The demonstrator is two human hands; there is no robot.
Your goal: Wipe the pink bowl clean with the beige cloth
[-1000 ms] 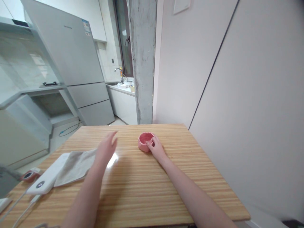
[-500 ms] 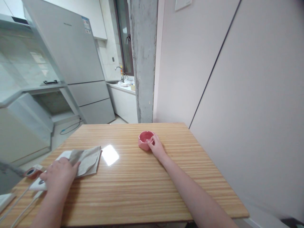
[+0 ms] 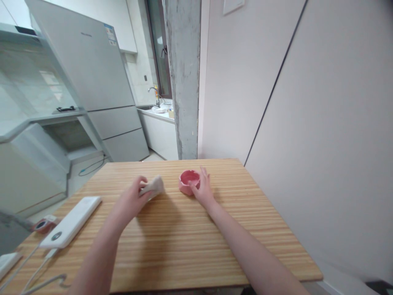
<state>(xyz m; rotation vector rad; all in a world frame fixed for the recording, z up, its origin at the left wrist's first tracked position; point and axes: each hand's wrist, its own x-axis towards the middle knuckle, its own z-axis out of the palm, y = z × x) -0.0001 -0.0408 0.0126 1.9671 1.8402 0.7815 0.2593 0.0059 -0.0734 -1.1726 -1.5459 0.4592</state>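
A pink, faceted, notched-rim bowl [image 3: 184, 189] stands upright. The left grip [image 3: 137, 197] clasps a bunched greyish-beige fabric cloth [image 3: 157, 184]. The right grip [image 3: 203, 190] touches the bowl, closure unclear.

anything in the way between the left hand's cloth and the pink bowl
Nothing visible stands between them. The left hand holds the cloth to the left of the pink bowl, with tabletop showing in the gap; the right hand is on the bowl's opposite side.
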